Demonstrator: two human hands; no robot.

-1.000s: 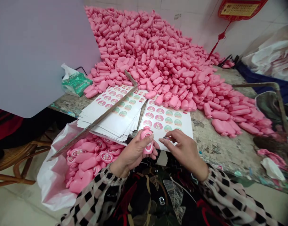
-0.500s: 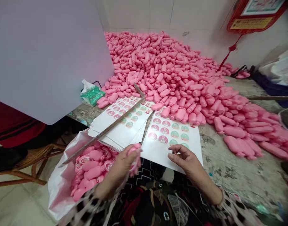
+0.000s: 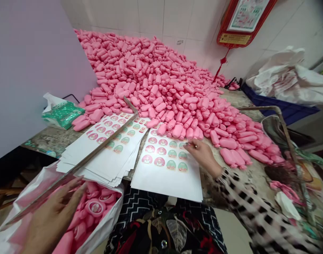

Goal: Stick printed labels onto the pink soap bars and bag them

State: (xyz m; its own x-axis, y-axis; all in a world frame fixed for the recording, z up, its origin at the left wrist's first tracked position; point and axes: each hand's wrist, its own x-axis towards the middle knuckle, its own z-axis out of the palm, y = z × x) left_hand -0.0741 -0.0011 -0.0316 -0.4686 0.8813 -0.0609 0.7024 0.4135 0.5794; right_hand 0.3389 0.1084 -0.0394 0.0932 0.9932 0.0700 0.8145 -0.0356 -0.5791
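Over the white sack [image 3: 112, 215] at lower left, my left hand [image 3: 54, 213] is open, its fingers stretched out with nothing in them. Below it in the sack lie pink bottle-shaped pieces; one labelled bottle [image 3: 95, 207] shows a round pink sticker. My right hand [image 3: 202, 151] is at the upper right of a sticker sheet [image 3: 166, 181]. Its thumb and fingers are pinched together beside the green stickers, and what they hold is too small to make out. The sheet carries rows of pink and green stickers.
A big heap of pink bottles [image 3: 150, 81] covers the back of the worktable. More sticker sheets [image 3: 98, 169] are stacked at left, with a metal bar [image 3: 98, 150] across them. A green tissue pack [image 3: 62, 114] stands behind. A blue crate [image 3: 283, 106] is at far right.
My left hand has let go of the pink bottle and moved left over the sack, fingers opening. The right hand has moved up the sheet to the green stickers. The view has swung right.
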